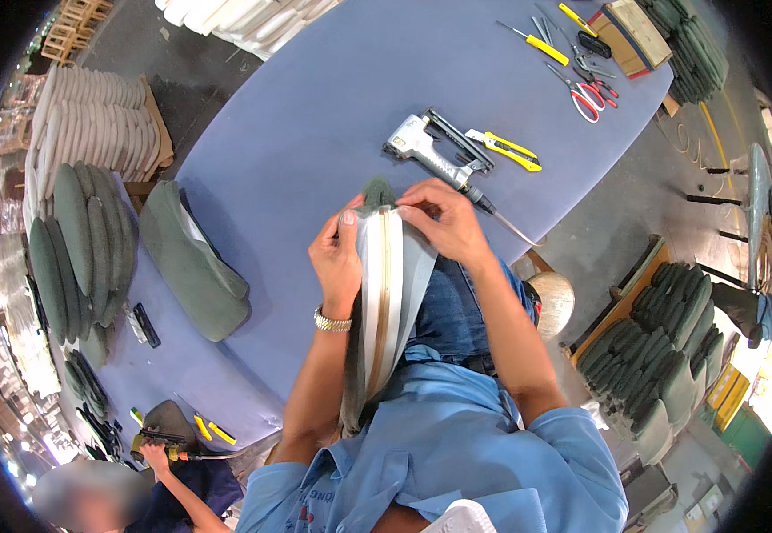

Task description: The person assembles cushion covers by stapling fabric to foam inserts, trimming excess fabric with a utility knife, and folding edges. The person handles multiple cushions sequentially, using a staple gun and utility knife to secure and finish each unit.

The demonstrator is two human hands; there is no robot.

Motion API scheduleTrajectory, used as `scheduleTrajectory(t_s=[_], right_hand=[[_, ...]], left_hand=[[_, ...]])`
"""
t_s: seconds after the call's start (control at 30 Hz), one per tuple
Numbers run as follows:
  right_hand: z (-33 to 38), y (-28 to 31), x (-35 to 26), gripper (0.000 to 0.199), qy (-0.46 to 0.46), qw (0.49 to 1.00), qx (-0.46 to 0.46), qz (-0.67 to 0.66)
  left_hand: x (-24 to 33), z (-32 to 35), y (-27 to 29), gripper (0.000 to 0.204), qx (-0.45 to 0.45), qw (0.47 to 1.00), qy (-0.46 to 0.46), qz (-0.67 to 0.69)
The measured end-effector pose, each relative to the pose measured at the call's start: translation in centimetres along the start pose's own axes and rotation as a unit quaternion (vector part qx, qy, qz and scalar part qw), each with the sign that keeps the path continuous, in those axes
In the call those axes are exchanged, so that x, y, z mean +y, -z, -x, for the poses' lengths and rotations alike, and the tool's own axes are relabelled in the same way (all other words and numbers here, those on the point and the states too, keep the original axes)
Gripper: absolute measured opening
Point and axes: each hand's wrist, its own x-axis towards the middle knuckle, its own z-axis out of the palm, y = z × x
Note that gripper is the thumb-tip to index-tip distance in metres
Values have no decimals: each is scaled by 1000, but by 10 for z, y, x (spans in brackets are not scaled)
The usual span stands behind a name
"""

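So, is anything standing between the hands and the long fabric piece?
Nothing visible: the left hand and right hand both pinch the far end of the long fabric piece. The staple gun lies on the table beyond them.

The head view looks steeply down from the left of two fisheye lenses worn on the head. The shirt lies nearest at six o'clock, the left hand and right hand close by near the dial's centre; the table spreads from eight round to two, the floor farther off at three.
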Motion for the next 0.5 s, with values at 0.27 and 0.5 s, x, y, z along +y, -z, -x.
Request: scheduleTrajectory(t_s=[0.27,0.5], right_hand=[[-37,163,123,47,-24,867,213,449],[-42,172,153,48,-134,834,165,509]], left_hand=[[16,5,23,28,-80,995,-44,-37],[37,-6,35,35,-124,984,-63,-109]])
